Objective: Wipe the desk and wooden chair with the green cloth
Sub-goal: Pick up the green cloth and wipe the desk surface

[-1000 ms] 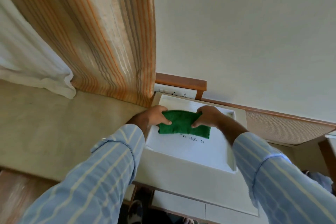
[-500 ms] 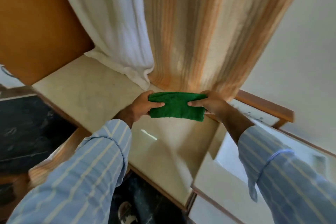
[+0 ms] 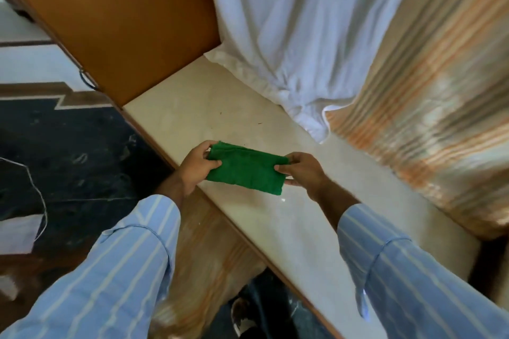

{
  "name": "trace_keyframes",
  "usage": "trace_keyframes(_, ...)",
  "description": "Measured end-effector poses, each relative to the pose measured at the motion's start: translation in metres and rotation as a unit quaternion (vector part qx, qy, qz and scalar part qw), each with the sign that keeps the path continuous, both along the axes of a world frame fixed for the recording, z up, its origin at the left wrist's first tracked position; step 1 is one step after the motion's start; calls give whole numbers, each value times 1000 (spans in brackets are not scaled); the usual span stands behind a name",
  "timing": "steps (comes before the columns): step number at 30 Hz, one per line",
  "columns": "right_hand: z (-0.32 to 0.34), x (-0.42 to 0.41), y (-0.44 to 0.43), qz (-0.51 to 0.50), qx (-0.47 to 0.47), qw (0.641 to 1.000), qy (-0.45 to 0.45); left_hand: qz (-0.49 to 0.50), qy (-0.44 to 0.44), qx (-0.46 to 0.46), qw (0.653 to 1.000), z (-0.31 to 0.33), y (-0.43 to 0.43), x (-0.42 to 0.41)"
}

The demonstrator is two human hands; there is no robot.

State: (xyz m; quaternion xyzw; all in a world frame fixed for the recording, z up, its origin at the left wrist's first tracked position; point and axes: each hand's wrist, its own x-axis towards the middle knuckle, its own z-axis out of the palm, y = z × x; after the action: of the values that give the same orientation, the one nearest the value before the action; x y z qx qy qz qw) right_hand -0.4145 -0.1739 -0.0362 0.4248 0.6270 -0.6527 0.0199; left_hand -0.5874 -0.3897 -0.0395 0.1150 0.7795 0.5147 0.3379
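A folded green cloth (image 3: pixel 245 169) is stretched between both hands just above the cream desk top (image 3: pixel 209 115), near its wood-trimmed front edge. My left hand (image 3: pixel 197 166) pinches the cloth's left end. At the other end, my right hand (image 3: pixel 304 170) grips it with thumb on top. A light wooden chair (image 3: pixel 217 250) sits below the desk edge, partly hidden by my left sleeve. Whether the cloth touches the desk I cannot tell.
An orange-brown wooden cabinet side (image 3: pixel 124 16) stands at the desk's far left end. A white curtain (image 3: pixel 297 25) and a striped orange curtain (image 3: pixel 429 107) hang onto the desk's back. Dark patterned floor (image 3: pixel 68 151) with a thin white cord (image 3: pixel 35 181) lies left.
The view swung left from the white tray to the long desk. Both hands carried the cloth along, still holding its two ends, and now hold it lower over the desk's front edge.
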Motion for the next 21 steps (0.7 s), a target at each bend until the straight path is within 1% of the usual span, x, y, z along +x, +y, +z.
trace_keyframes(6, -64, -64, -15, 49, 48, 996, -51, 22, 100, -83, 991, -56, -11, -57)
trace_keyframes(8, -81, -78, -13, 110, 92, 987, -73, 22, 153, -120, 981, -69, -5, -67)
trace_keyframes(10, -97, -88, -14, 198, 178, 959, -94, 17, 232, -165, 959, -78, 3, -73)
trace_keyframes(11, -103, -91, -14, 214, 236, 944, -89, 17, 282, -195, 939, -81, 6, -71)
trace_keyframes(12, -107, -92, -13, 203, 294, 931, -71, 22, 329, -219, 918, -84, 11, -66)
trace_keyframes(13, -111, -91, -8, 180, 354, 917, -49, 26, 365, -224, 903, -86, 17, -57)
trace_keyframes(14, -116, -93, 0, 163, 407, 898, -28, 19, 380, -217, 899, -88, 24, -45)
trace_keyframes(16, -126, -99, 25, 177, 484, 857, -22, -27, 364, -206, 908, -96, 42, -11)
trace_keyframes(17, -131, -102, 40, 199, 508, 838, -36, -46, 345, -222, 911, -103, 50, 6)
trace_keyframes(19, -138, -107, 66, 227, 537, 810, -68, -42, 301, -289, 908, -116, 62, 29)
trace_keyframes(21, -146, -109, 82, 239, 562, 788, -81, -27, 278, -357, 891, -126, 67, 34)
